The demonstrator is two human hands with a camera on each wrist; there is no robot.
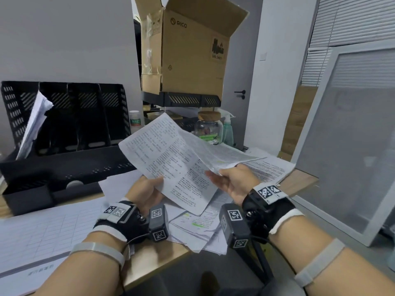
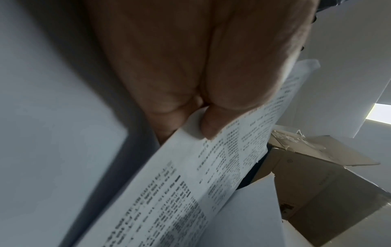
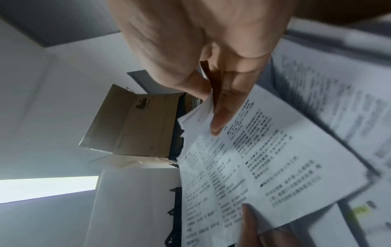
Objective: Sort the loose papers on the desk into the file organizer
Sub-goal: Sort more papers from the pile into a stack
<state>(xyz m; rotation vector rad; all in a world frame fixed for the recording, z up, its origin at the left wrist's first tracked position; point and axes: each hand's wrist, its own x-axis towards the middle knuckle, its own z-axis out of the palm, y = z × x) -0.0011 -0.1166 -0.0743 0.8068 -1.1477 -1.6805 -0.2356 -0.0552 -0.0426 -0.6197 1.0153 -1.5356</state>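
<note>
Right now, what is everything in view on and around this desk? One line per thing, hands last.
held sheet: one, white with black print, lifted above the desk between both hands
loose papers: several, white, some highlighted green, scattered on the desk under the hands
table sheet: one, white with a ruled grid, flat at the near left
file organizer: one, black, back left; papers lean in its leftmost slot
cardboard box: one, brown, flaps open, on a black raised tray behind
glass jar: one, clear with wooden lid, under that tray
spray bottle: one, green, right of the jar
small bottle: one, white, green label, beside the organizer
left hand: pinches the sheet's near-left edge
right hand: pinches its right edge
</note>
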